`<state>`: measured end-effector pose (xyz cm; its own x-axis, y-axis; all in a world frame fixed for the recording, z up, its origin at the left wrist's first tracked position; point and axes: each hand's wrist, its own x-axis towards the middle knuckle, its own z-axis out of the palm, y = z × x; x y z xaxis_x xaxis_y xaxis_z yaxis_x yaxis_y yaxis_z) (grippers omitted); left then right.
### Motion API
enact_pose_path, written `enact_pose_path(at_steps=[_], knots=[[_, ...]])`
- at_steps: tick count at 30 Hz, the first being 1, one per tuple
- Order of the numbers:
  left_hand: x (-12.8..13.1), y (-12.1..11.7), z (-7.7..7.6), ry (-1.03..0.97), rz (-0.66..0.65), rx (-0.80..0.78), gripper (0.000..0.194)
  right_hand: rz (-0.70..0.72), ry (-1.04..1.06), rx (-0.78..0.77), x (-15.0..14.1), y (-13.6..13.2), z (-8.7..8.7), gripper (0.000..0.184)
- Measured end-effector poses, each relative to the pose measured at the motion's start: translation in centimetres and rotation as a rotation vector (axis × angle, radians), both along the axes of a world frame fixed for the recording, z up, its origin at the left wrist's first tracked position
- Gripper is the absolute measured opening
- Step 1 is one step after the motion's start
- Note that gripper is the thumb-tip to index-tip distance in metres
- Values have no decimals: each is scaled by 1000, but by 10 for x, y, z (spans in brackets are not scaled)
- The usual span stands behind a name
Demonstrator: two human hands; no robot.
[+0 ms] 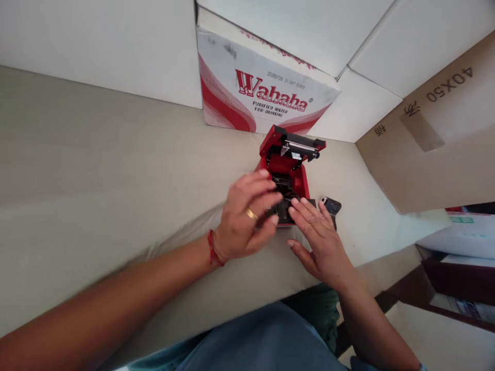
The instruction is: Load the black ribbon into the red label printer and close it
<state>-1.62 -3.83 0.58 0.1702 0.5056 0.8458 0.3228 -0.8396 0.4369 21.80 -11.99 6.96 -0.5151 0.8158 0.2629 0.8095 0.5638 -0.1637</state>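
A red and black printer [303, 180], apparently a small receipt or label one, sits on the covered surface with its hinged lid [294, 144] raised. Dark parts show inside its open bay. My left hand [251, 214] is at the printer's left side, fingers curved and apart, slightly blurred; whether it touches the casing I cannot tell. With fingers stretched out, my right hand [319, 239] lies over the front right corner of the printer, its fingertips at the black front part. Just right of those fingers is a small dark roll-like item [332, 205] with a pale round end, partly hidden by the hand.
Behind the printer stands a red and white Wahaha water carton [266, 87] among white panels [96, 46]. A brown cardboard box [436, 139] is at the right. A pale cloth [96, 154] covers the surface; its front edge runs close to my body. Dark shelving [444, 278] is at lower right.
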Motion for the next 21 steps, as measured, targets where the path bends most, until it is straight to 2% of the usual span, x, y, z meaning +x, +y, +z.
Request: enact_pose_path(at_steps=[2,4,6,8,11,15,18,21], knots=[[6,-11,7,128,-61,168,36,17,39,-30,0,1,5,74],[10,-17,11,222,-41,243,31,30,161,-76,4,6,9,61],[13,-20,11,267,4,275,26,-48,378,-94,13,19,12,44],[15,-21,10,290,40,292,24,-198,621,-42,23,42,11,35],[15,-23,8,323,76,297,24,-330,837,68,35,93,6,44],[14,-23,7,341,78,297,26,-297,953,-12,33,155,7,71],[13,-23,6,342,60,290,28,-234,958,-111,20,169,13,76],[13,-22,6,340,47,285,27,-215,993,-106,10,154,16,72]])
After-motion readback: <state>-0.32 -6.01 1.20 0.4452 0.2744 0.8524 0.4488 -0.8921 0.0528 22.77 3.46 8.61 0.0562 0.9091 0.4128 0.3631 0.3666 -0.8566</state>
